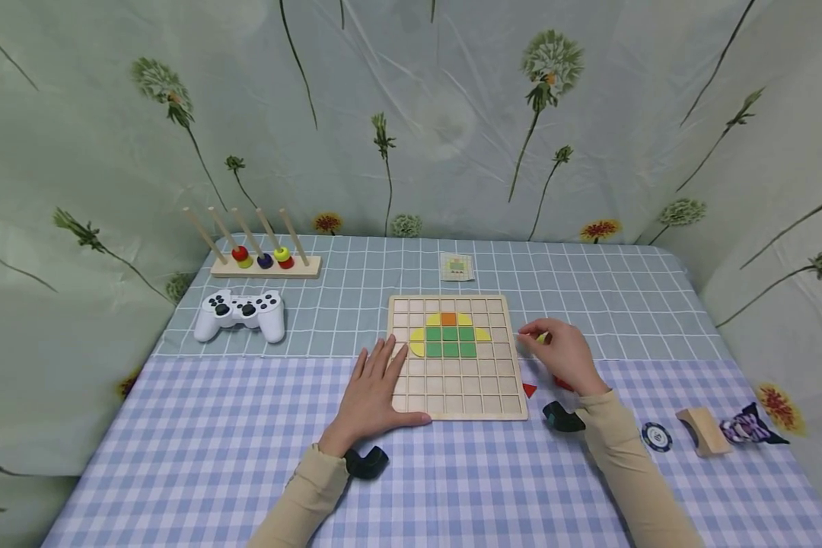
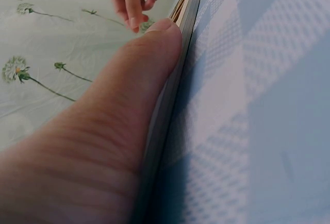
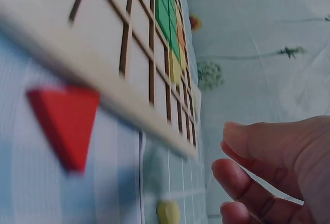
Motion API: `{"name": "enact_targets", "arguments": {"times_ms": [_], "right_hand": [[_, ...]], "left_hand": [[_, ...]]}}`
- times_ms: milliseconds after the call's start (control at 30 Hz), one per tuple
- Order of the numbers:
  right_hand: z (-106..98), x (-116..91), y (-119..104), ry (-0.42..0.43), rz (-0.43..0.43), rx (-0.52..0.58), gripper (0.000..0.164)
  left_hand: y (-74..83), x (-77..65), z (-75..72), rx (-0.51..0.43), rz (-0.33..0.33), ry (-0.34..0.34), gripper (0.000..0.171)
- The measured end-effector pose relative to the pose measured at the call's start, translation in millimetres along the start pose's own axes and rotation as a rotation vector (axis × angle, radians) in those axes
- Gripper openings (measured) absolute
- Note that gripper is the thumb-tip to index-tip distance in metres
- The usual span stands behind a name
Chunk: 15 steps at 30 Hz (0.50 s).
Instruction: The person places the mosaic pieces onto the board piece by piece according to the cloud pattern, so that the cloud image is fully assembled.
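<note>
My left hand lies spread on the left edge of a wooden grid board, its thumb along the near edge. Green squares, an orange square and yellow rounded pieces form a shape in the grid. Just off the board's right side hovers my right hand, fingers bent and thumb near the index finger; nothing shows between them. A yellow piece lies on the cloth below it. Beside the board's right edge lies a red triangle, and more red shows partly under the hand.
A pattern card lies behind the board. At the left stand a peg rack with coloured beads and a white game controller. A poker chip, a wooden arch block and a dark wrapped packet lie at the right.
</note>
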State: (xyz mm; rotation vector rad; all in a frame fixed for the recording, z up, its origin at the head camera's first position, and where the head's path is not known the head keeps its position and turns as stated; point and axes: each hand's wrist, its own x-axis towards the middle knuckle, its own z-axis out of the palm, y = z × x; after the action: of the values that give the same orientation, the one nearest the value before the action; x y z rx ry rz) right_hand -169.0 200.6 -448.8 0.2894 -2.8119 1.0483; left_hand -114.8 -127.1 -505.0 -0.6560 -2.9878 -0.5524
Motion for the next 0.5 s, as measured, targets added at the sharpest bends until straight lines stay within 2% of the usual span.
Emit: {"name": "enact_targets", "arguments": {"times_ms": [167, 300, 500], "right_hand": [[-9, -2, 13, 0.031, 0.051, -0.053, 0.015], [-12, -2, 17, 0.027, 0.129, -0.089, 0.025], [-10, 0, 20, -0.073, 0.246, -0.153, 0.035]], "left_hand": [[-0.1, 0.2, -0.3, 0.007, -0.004, -0.004, 0.117], [0.0, 0.0, -0.5, 0.005, -0.005, -0.003, 0.117], [0.2, 0.1, -0.3, 0.001, -0.002, -0.004, 0.117]]}}
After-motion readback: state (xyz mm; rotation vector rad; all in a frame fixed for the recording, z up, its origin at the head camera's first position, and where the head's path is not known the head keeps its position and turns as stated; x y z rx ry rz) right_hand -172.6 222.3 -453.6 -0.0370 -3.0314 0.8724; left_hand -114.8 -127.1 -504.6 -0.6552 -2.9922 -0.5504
